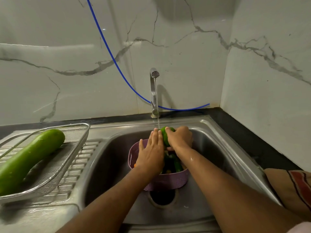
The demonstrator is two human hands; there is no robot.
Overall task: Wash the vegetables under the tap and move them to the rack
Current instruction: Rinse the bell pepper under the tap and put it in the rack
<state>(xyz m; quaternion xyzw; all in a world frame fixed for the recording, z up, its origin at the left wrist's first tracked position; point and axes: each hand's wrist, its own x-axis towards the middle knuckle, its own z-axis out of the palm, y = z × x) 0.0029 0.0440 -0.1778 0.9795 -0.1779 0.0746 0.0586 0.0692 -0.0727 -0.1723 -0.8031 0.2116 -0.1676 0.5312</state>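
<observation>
Head cam is the only view, so here goes. Both hands are up under the tap [154,91], water running in a thin stream straight down onto a green vegetable [164,133] that's squeezed between them over the purple basket [165,181] in the sink [223,138]. The left hand [151,153] is flat with fingers together, pressed against the veg's left flank; the right hand [179,137] is curled over the top and right side, gripping it. The veg's long axis looks like it runs roughly 12 to 6, top end poking out toward the tap. More green stuff sits in the basket below, hard to say what exactly. The rack [72,148] is off at about 9 o'clock from the hands, on the draining board, already holding a big long gourd [30,158] lying diagonally, 7 to 1. So the carry goes leftward, and the left hand is the nearer one to the rack, I'd guess it does the drop-off. No brands, labels or writing that I can read anywhere.
</observation>
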